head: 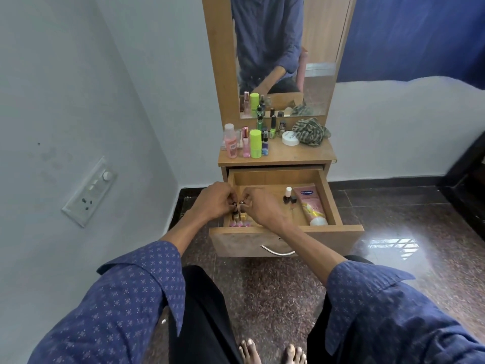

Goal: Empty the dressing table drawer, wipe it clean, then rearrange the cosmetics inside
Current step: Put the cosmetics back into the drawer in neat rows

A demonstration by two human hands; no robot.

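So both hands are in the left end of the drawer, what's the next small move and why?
Probably set down the small bottles that the left hand and right hand pinch, upright beside the row at the drawer's front left; more cosmetics still wait on the tabletop.

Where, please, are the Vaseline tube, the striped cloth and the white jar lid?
Vaseline tube (pixel 309 203): head view, middle of its pink body.
Striped cloth (pixel 311 131): head view, centre of the bundle.
White jar lid (pixel 290 138): head view, its top face.

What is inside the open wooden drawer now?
The open wooden drawer holds a pink lotion tube, a white-capped small bottle and small bottles at front left; both hands cover others there.
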